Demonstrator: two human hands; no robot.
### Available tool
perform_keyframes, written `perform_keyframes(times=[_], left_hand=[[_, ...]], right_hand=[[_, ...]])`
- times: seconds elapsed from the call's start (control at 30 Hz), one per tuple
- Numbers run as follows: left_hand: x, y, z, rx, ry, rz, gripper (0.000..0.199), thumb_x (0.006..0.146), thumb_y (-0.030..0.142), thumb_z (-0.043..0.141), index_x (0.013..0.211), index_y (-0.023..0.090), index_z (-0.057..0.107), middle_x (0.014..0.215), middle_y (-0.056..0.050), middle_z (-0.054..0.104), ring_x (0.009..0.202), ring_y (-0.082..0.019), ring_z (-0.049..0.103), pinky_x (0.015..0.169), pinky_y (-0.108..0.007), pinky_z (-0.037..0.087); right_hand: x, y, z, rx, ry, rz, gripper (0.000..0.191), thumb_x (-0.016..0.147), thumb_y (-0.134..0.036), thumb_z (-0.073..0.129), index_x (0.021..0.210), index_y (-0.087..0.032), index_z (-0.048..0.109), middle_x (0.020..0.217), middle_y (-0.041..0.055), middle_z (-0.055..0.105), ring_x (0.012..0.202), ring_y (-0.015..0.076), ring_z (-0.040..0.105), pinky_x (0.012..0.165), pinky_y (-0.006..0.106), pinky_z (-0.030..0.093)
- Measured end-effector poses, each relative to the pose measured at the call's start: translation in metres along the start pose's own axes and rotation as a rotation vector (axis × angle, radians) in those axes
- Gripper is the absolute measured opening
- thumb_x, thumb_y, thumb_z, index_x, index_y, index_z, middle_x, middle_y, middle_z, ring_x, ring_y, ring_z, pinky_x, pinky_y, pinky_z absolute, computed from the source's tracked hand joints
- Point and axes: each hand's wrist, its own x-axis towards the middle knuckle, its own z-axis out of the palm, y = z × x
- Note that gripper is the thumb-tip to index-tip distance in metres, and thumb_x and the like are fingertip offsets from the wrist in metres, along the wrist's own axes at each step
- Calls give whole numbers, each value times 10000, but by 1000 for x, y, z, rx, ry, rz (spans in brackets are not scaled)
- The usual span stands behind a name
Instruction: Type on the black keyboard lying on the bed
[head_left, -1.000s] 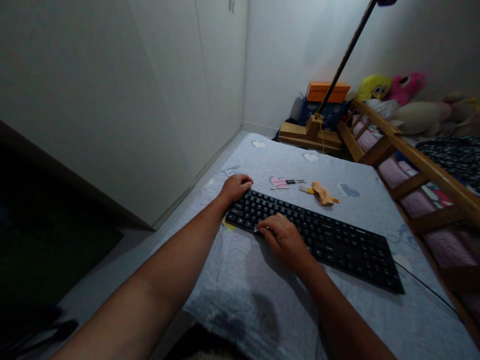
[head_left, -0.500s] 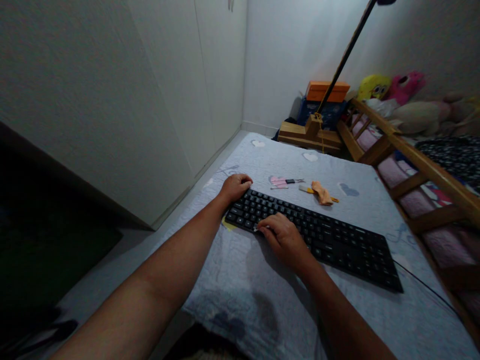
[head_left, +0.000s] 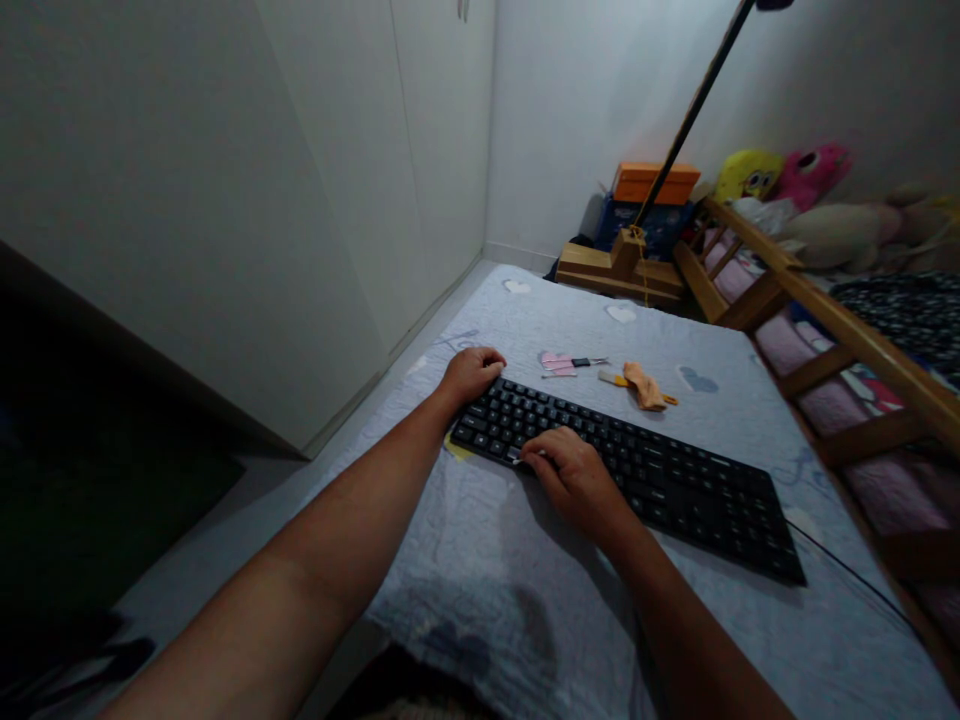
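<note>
A black keyboard (head_left: 637, 470) lies slantwise on a pale blue quilted cloth (head_left: 450, 560) with heart prints. My left hand (head_left: 471, 374) is curled round its far left corner, thumb against the edge. Low over the left part of the keys, my right hand (head_left: 566, 465) pinches something small and white (head_left: 517, 460); only its end shows past the fingertips, at the keyboard's near edge. A bit of yellow (head_left: 459, 450) peeks out beneath the near left corner.
Beyond the keyboard lie a slim metal tool with a black grip (head_left: 581, 362), a thin white stick (head_left: 559, 375) and an orange cloth (head_left: 643, 386) around a yellow handle. A cable (head_left: 847, 560) runs off right. A wooden bed rail (head_left: 862, 330) borders the right; a cupboard (head_left: 337, 200) stands left.
My right hand has shifted slightly to the right along the keyboard's near edge with the small white thing. My left hand and the keyboard stay in place.
</note>
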Motion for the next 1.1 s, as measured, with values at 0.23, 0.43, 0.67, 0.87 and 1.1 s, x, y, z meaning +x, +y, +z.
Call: perform_keyframes(times=[0.23, 0.43, 0.67, 0.87, 1.1], left_hand=[[0, 1, 0, 11, 1, 1, 251, 823, 275, 584, 923, 172, 789, 948, -60, 800, 919, -228, 725, 900, -335, 537], [0, 0, 0, 8, 0, 4, 264, 822, 281, 578, 931, 171, 791, 926, -58, 796, 900, -224, 723, 892, -334, 541], [-1, 2, -1, 9, 5, 11, 261, 821, 281, 582, 926, 186, 801, 946, -51, 800, 921, -223, 725, 921, -334, 545], [0, 1, 0, 19, 5, 1, 260, 823, 282, 583, 934, 186, 798, 940, -50, 800, 940, -225, 726, 930, -334, 543], [0, -1, 1, 10, 2, 6, 269, 821, 293, 580, 933, 177, 795, 956, -63, 801, 922, -229, 728, 918, -341, 540]], right_hand=[[0, -2, -2, -1, 2, 16, 179, 970, -92, 589, 901, -188, 724, 901, 63, 752, 879, 213, 650, 821, 337, 485], [1, -4, 0, 12, -7, 20, 175, 964, -87, 587, 919, -182, 726, 886, 60, 754, 852, 209, 643, 808, 335, 480], [0, -2, 2, 15, -11, 32, 184, 969, -95, 580, 918, -191, 729, 877, 58, 747, 852, 208, 642, 795, 331, 482], [0, -4, 1, 20, -8, 42, 179, 965, -88, 587, 930, -188, 732, 886, 59, 745, 859, 205, 643, 793, 324, 482], [-1, -5, 0, 24, -21, 53, 186, 973, -100, 572, 928, -185, 731, 879, 62, 742, 860, 208, 640, 791, 325, 482]])
